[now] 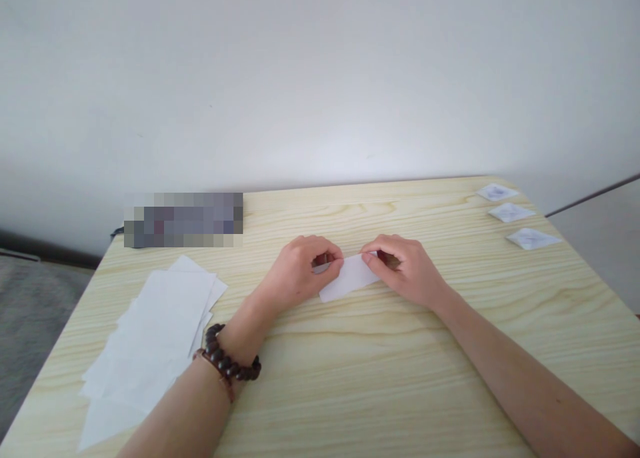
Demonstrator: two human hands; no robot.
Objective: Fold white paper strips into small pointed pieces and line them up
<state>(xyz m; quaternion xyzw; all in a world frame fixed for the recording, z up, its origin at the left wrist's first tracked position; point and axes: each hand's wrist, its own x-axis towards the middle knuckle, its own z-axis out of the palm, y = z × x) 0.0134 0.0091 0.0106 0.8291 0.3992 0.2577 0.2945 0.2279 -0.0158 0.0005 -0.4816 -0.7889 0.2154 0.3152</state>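
Note:
A small white strip of folded paper (pixel 350 278) is held near the middle of the table, its long side running left to right. My left hand (pixel 307 268) pinches its upper edge toward the left, thumb in front. On the right end, my right hand (pixel 403 268) grips the upper corner between thumb and fingers. Both hands are closed on the paper, and the fingers behind it are partly hidden. Dark beads (pixel 227 361) circle my left wrist.
Loose white paper sheets (pixel 155 331) lie overlapped at the left. Three folded paper boats (pixel 533 238) stand in a row near the right edge of the wooden table (pixel 310 391). A blurred-out dark object (pixel 185 220) sits at the back left, before the wall (pixel 320 78).

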